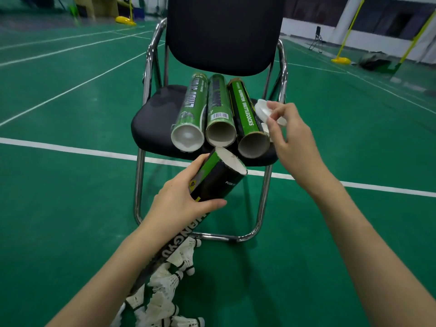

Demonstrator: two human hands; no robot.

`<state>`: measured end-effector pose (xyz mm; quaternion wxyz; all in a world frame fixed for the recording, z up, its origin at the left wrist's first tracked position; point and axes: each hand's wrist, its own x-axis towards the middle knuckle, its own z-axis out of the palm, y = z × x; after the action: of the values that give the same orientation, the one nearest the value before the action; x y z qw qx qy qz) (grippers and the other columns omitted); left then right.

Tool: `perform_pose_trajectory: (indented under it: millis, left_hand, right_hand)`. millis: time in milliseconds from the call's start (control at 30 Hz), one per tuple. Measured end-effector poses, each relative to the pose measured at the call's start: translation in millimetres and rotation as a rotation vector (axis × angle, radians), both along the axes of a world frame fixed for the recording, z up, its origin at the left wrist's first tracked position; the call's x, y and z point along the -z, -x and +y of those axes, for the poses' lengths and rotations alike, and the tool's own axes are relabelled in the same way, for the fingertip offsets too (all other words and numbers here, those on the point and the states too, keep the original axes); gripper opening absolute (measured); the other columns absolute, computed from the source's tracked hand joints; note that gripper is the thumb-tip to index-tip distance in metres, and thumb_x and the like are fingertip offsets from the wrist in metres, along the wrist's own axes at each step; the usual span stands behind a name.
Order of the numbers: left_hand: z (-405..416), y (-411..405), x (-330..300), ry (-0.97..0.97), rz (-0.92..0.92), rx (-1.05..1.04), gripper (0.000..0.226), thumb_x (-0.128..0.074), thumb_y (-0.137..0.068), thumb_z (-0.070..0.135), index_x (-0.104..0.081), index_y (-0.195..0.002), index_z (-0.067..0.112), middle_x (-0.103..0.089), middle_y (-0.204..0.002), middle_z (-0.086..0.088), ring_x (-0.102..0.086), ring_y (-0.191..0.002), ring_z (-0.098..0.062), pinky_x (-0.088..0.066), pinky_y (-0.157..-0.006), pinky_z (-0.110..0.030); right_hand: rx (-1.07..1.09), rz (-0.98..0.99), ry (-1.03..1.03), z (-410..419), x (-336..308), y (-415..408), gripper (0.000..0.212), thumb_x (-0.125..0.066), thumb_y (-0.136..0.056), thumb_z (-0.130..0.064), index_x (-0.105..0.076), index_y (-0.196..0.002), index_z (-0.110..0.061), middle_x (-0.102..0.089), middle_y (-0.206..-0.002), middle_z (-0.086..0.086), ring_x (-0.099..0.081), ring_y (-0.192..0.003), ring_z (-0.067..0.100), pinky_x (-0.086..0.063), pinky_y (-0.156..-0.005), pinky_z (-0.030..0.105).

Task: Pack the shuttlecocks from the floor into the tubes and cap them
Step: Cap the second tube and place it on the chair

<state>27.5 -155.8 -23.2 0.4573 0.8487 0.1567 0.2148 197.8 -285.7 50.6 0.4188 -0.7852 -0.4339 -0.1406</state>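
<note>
While the left hand (186,197) grips a black-and-green tube (212,178) near its open mouth, tilted up toward the chair (153,119), the right hand (290,135) pinches a white cap (263,109) at the seat's right edge — step in hand looks like capping. Items on seat: 3 green tubes (220,109) lying side by side, mouths toward the near side, uncapped at that end; more white caps apparently under the right hand, count unclear. Floor, near-left: loose pile of white shuttlecocks (165,286), approx. a dozen, unpacked. Next move, by my judgement: bring cap over to held tube's mouth, square it, press on — needs both hands aligned. Obscured: held tube's contents not visible from this angle; its lower end hidden behind the forearm; shuttlecock pile cut off at bottom edge.
</note>
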Motion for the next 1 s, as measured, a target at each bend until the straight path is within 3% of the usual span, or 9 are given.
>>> perform_pose_trajectory:
  millis: [100, 167, 267, 467, 600, 700, 767, 867, 1000]
  left_hand:
    - [0, 4, -4, 0.065, -0.032, -0.006, 0.087, -0.076, -0.055, 0.056, -0.027, -0.126, 0.063, -0.056, -0.109, 0.034, -0.055, -0.106, 0.002, -0.045, -0.095, -0.039]
    - [0, 8, -8, 0.089, -0.056, -0.009, 0.085, -0.080, -0.058, 0.050, -0.032, -0.127, 0.060, -0.060, -0.108, 0.029, -0.056, -0.103, 0.004, -0.045, -0.095, -0.035]
    - [2, 17, -14, 0.100, -0.083, -0.012, 0.082, -0.083, -0.061, 0.040, -0.038, -0.129, 0.053, -0.064, -0.106, 0.024, -0.057, -0.100, 0.006, -0.046, -0.090, -0.026]
    - [-1, 38, -19, 0.084, -0.099, -0.012, 0.077, -0.082, -0.063, 0.031, -0.037, -0.119, 0.059, -0.059, -0.102, 0.036, -0.052, -0.099, 0.015, -0.039, -0.079, -0.004]
    - [-5, 50, -17, 0.103, -0.079, -0.015, 0.084, -0.082, -0.063, 0.034, -0.037, -0.133, 0.047, -0.061, -0.106, 0.030, -0.053, -0.101, 0.013, -0.041, -0.082, -0.006]
    - [-8, 55, -19, 0.108, -0.082, -0.019, 0.084, -0.082, -0.063, 0.032, -0.037, -0.133, 0.047, -0.061, -0.103, 0.031, -0.055, -0.098, 0.013, -0.042, -0.080, -0.006]
    - [-11, 57, -22, 0.088, -0.081, -0.022, 0.081, -0.082, -0.063, 0.030, -0.039, -0.129, 0.048, -0.061, -0.099, 0.030, -0.056, -0.093, 0.012, -0.043, -0.074, -0.006]
    - [-13, 58, -26, 0.087, -0.093, -0.021, 0.074, -0.081, -0.064, 0.026, -0.042, -0.122, 0.051, -0.063, -0.096, 0.025, -0.059, -0.088, 0.008, -0.045, -0.071, -0.009]
    - [-17, 62, -28, 0.105, -0.060, -0.005, 0.071, -0.080, -0.065, 0.028, -0.040, -0.120, 0.050, -0.065, -0.091, 0.015, -0.062, -0.084, 0.003, -0.050, -0.074, -0.019]
  right_hand:
    - [-0.137, 0.063, 0.017, 2, 2, 39, 0.007, -0.040, -0.098, -0.018, -0.039, -0.091, -0.019, -0.051, -0.133, 0.001, -0.051, -0.097, -0.007, -0.039, -0.078, 0.006]
    - [-0.192, 0.081, 0.027, 5, 7, 56, 0.008, -0.040, -0.098, -0.018, -0.039, -0.090, -0.018, -0.055, -0.130, 0.000, -0.051, -0.085, -0.012, -0.037, -0.070, 0.003]
    - [-0.256, 0.112, 0.017, 6, 14, 77, 0.008, -0.042, -0.097, -0.015, -0.041, -0.090, -0.015, -0.055, -0.123, -0.006, -0.050, -0.105, -0.002, -0.035, -0.082, 0.005]
    - [-0.324, 0.152, 0.009, 3, 13, 101, 0.009, -0.043, -0.097, -0.016, -0.041, -0.089, -0.021, -0.054, -0.126, -0.009, -0.048, -0.114, -0.001, -0.036, -0.090, 0.007]
    - [-0.389, 0.233, 0.028, 1, 13, 116, 0.010, -0.040, -0.098, -0.017, -0.043, -0.093, -0.025, -0.051, -0.132, -0.012, -0.045, -0.118, -0.010, -0.036, -0.090, 0.005]
    - [-0.389, 0.256, 0.029, -1, 14, 124, 0.007, -0.045, -0.096, -0.021, -0.046, -0.102, -0.024, -0.052, -0.131, -0.015, -0.050, -0.113, -0.004, -0.041, -0.089, 0.012]
    - [-0.374, 0.240, 0.022, -3, 14, 127, 0.025, -0.054, -0.090, -0.027, -0.047, -0.114, -0.029, -0.054, -0.129, -0.014, -0.049, -0.115, -0.004, -0.039, -0.092, 0.012]
    - [-0.373, 0.195, 0.051, -5, 17, 127, 0.055, -0.070, -0.081, -0.020, -0.046, -0.130, -0.024, -0.047, -0.138, -0.012, -0.039, -0.126, -0.006, -0.031, -0.103, 0.011]
    - [-0.352, 0.132, 0.076, -7, 19, 125, 0.061, -0.074, -0.076, -0.016, -0.048, -0.130, -0.022, -0.045, -0.140, -0.010, -0.037, -0.130, -0.001, -0.031, -0.108, 0.019]
